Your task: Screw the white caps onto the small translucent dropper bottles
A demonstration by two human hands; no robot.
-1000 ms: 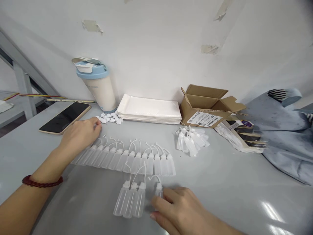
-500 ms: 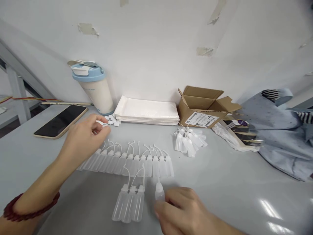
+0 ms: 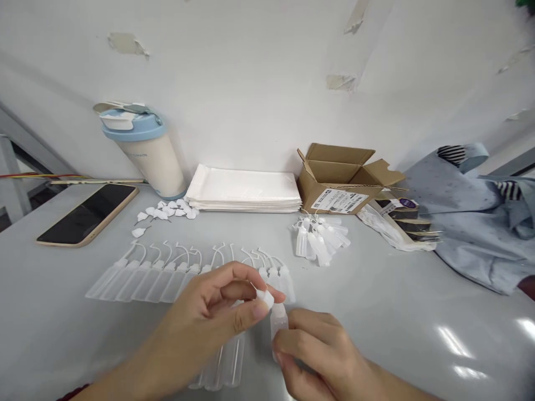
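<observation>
My left hand (image 3: 217,312) pinches a small white cap (image 3: 264,298) between thumb and fingers, just above the neck of a clear bottle (image 3: 278,322). That bottle is upright in the closed fingers of my right hand (image 3: 317,351). Behind my left hand runs a row of clear bottles (image 3: 142,281) with thin white strings or tubes at their tops. A few more bottles (image 3: 232,362) lie nearer to me, partly hidden by my left hand. Small white caps (image 3: 167,210) are heaped at the back left.
A phone (image 3: 87,214) and a tumbler (image 3: 144,150) stand at the left. White packets (image 3: 244,189) are stacked by the wall. Right of them are an open carton (image 3: 334,181), a bottle pile (image 3: 321,239), a plastic-wrapped pack (image 3: 403,223) and blue cloth (image 3: 472,228).
My left hand has come from the cap heap toward the right and nearer to me, now with a white cap. The bottle in my right hand has moved slightly up, and the view has shifted.
</observation>
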